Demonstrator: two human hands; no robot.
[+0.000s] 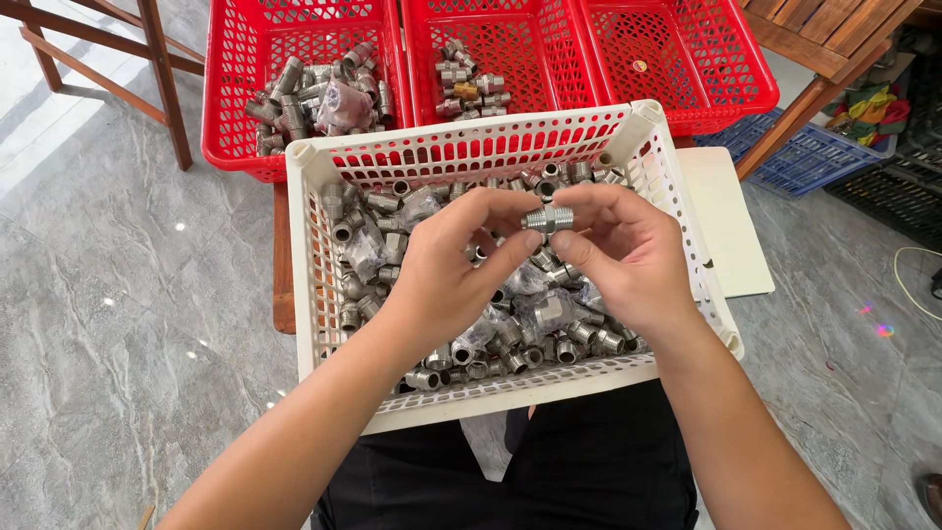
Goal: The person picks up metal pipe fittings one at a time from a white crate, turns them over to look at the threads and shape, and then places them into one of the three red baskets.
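Both hands raised over the white basket [312,294], which rests on the person's lap. Left hand [456,270] and right hand [618,250] meet at one small metal fitting [548,220], threaded at both ends with a hex band in the middle. Fitting held level, above the far-middle part of the basket. Left thumb and forefinger pinch its left end; right thumb and fingertips pinch its right end. Both grips closed on the fitting, the other fingers curled loosely.

Below the hands the white basket holds a heap of similar grey metal fittings [373,245], some wrapped in clear plastic bags.

Far side: three red baskets in a row. Left red basket [231,88] holds a pile of fittings and a bagged bunch. Middle red basket [520,29] holds a smaller cluster, one piece brass-coloured. Right red basket [706,69] shows bare mesh.

A pale board [731,236] lies just right of the white basket. Grey marble floor [118,294] all round. Wooden legs [162,79] far left.
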